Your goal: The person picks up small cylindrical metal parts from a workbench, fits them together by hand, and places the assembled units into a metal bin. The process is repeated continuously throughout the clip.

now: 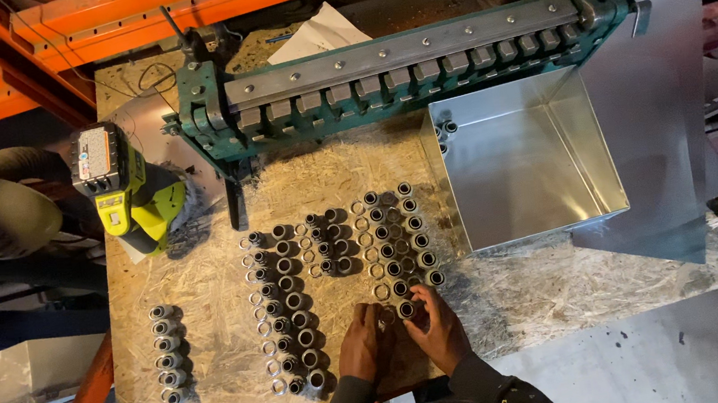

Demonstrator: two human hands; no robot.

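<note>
Both my hands meet at the near end of the rows of small metal sleeves and rings (pixel 392 243) laid out on a chipboard bench (pixel 205 296). My left hand (pixel 363 343) has its fingers curled near a ring at the foot of one row. My right hand (pixel 436 328) pinches a small metal sleeve (pixel 406 309) at the foot of the neighbouring row. More sleeves stand in columns at the middle (pixel 285 308) and in a short column at the left (pixel 167 356). Whether the left fingers hold a piece is hidden.
A green sheet-metal folding machine (pixel 397 72) spans the back of the bench. A shiny sheet-metal tray (pixel 525 161) with a few sleeves in its far corner sits at the right. A yellow-green cordless drill (pixel 121 186) lies at the left. Orange shelving beams (pixel 167 10) run behind.
</note>
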